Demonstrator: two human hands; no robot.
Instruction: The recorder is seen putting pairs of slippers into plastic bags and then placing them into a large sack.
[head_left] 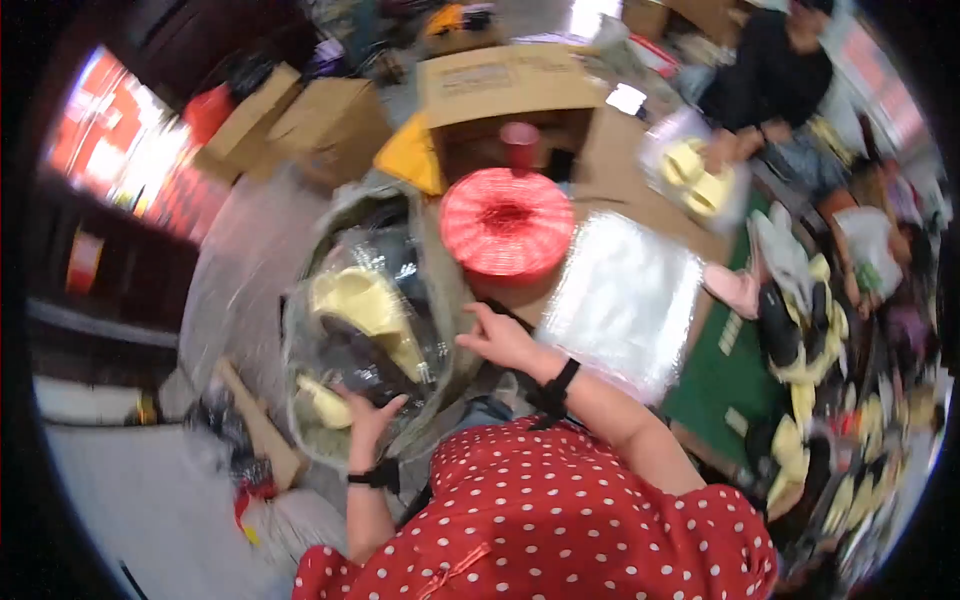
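A large translucent sack point(335, 225) stands open in front of me to the left, filled with pale yellow slippers point(365, 300) and dark ones in clear plastic. My left hand point(368, 418) reaches over the sack's near rim, thumb and fingers apart, beside a pale yellow piece of footwear point(325, 403); whether it touches this is blurred. At the right rim of the sack, my right hand point(500, 340) has its fingers spread and nothing in it. A stack of clear plastic bags point(625, 300) lies right of that hand, and a red roll of plastic twine point(507, 222) sits beyond it.
Behind the twine stands an open cardboard box point(510, 85), with more cartons point(330, 125) to its left. A person point(770, 80) at the far right handles yellow slippers point(697, 178). Loose slippers point(790, 450) are heaped along the right, beside a green mat point(715, 390).
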